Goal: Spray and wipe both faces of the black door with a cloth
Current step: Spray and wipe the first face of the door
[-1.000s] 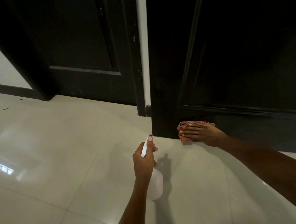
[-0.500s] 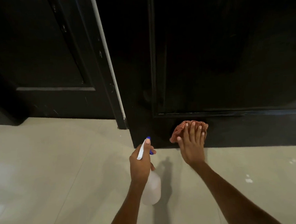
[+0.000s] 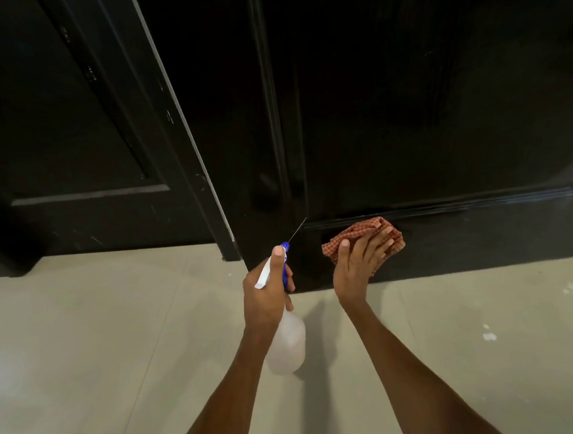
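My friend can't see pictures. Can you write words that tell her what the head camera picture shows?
A person's right hand presses a red checked cloth against the bottom of a black door, while the left hand holds a clear spray bottle aimed at it, a thin stream leaving the blue nozzle. Pale floor tiles lie below.

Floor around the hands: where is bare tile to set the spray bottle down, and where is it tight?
Bare floor lies left of the left hand gripping the spray bottle, bordered by the second dark door panel. More lies right of the right forearm. Tight: between the hands, below the cloth pressed on the black door.
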